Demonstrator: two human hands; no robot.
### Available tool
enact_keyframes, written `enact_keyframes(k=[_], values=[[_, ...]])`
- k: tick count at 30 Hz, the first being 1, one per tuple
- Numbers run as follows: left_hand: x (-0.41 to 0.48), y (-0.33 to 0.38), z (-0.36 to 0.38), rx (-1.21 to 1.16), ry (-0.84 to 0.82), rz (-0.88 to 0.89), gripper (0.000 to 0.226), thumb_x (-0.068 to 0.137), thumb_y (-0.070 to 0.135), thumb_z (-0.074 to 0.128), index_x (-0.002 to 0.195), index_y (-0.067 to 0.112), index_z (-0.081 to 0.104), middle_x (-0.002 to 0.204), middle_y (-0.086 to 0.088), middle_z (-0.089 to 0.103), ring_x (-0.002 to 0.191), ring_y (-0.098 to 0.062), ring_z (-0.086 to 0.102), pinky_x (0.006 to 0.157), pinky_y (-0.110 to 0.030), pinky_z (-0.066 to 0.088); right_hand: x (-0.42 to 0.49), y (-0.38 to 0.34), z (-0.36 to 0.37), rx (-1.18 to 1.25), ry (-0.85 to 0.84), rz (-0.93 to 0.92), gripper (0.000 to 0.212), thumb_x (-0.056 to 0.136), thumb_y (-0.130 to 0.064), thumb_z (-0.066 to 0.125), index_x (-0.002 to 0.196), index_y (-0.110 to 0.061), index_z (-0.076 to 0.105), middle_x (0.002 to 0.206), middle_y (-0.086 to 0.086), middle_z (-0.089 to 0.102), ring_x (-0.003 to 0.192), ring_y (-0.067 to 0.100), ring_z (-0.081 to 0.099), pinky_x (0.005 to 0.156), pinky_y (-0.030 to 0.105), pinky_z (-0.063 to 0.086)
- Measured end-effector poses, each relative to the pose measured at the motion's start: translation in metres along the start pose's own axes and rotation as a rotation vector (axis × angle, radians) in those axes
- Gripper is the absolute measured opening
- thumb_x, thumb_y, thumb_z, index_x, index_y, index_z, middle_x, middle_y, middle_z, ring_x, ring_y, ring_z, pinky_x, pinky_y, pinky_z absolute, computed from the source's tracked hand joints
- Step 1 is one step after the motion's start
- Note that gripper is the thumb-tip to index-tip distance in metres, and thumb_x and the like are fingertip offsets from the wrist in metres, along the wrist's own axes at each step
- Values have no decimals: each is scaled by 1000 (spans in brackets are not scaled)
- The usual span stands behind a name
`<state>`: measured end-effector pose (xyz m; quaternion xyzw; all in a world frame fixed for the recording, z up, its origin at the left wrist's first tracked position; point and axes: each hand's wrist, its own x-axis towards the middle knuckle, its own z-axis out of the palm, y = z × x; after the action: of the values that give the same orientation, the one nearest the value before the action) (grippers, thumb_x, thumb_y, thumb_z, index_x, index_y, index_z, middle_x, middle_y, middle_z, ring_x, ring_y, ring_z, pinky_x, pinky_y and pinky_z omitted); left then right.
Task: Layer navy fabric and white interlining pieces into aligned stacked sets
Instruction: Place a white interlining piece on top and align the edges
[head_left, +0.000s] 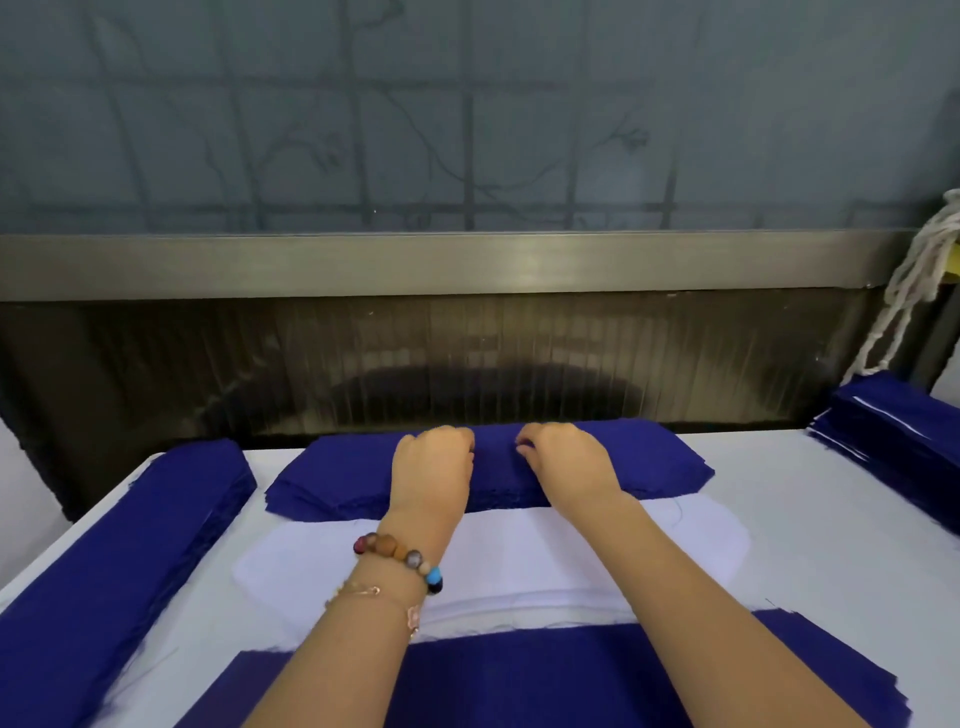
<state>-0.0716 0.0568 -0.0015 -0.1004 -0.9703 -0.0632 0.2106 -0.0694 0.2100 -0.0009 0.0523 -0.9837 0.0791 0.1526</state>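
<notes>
One navy fabric stack (332, 475) at 12 o'clock of white interlining stack (519, 561), directly under both hands. Left hand (434, 467), right hand (566, 460) side by side on top, fingers curled down; pinching a ply or not, cannot tell. Other navy piles at 9 o'clock (130, 545) and 3 o'clock (893, 441).

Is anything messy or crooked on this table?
Mostly tidy. The navy fabric stack at the far right looks uneven: its layers are stepped and thin white edges poke out between them. A thin loose thread also lies on the white interlining pile.
</notes>
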Motion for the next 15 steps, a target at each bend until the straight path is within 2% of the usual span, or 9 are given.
enact_keyframes(k=[2, 5, 8, 10, 11, 13, 15], values=[[9, 1, 3, -23, -26, -30, 18, 100, 23, 46, 111, 21, 61, 104, 0, 66, 92, -21, 61, 72, -29, 37, 5, -3, 3, 1, -17, 10, 24, 101, -30, 43, 116, -16, 56, 105, 7, 66, 92, 25, 62, 74, 36, 52], [10, 3, 14, -116, -33, -83, 20, 101, 30, 45, 113, 18, 54, 101, -3, 67, 91, -22, 62, 74, -31, 41, 9, -4, 11, -19, 17, 18, 18, 101, -30, 44, 111, -17, 52, 95, 5, 65, 80, 23, 59, 60, 31, 45], [10, -1, 23, -278, -10, -165, 20, 99, 35, 49, 108, 18, 51, 90, -1, 64, 78, -18, 60, 65, -29, 46, 11, -7, 18, -33, 47, 19, 13, 101, -26, 42, 111, -18, 46, 91, 5, 62, 73, 20, 51, 52, 27, 35], [10, -3, 26, -269, -15, -157, 20, 99, 37, 48, 109, 20, 48, 85, 1, 61, 73, -16, 58, 62, -28, 44, 11, -8, 21, -40, 69, 19, 14, 102, -27, 40, 112, -18, 45, 93, 5, 63, 77, 21, 52, 57, 30, 38], [10, -3, 26, -242, -8, -136, 20, 100, 37, 47, 111, 21, 47, 86, 2, 61, 76, -17, 58, 65, -29, 45, 10, -7, 21, -42, 90, 19, 16, 102, -28, 40, 113, -18, 45, 95, 5, 63, 82, 22, 54, 61, 31, 39], [9, -3, 28, -204, 32, -102, 21, 100, 36, 46, 116, 23, 47, 99, 2, 62, 90, -16, 56, 78, -30, 45, 9, -7, 24, -51, 135, 18, 19, 102, -29, 40, 115, -18, 46, 105, 5, 61, 96, 24, 54, 70, 33, 40], [9, -4, 32, -155, 67, -91, 29, 99, 37, 46, 126, 25, 47, 120, 3, 55, 109, -16, 48, 91, -31, 39, 9, -6, 27, -53, 158, 12, 21, 101, -29, 41, 118, -18, 46, 116, 5, 55, 105, 23, 50, 81, 33, 41]])
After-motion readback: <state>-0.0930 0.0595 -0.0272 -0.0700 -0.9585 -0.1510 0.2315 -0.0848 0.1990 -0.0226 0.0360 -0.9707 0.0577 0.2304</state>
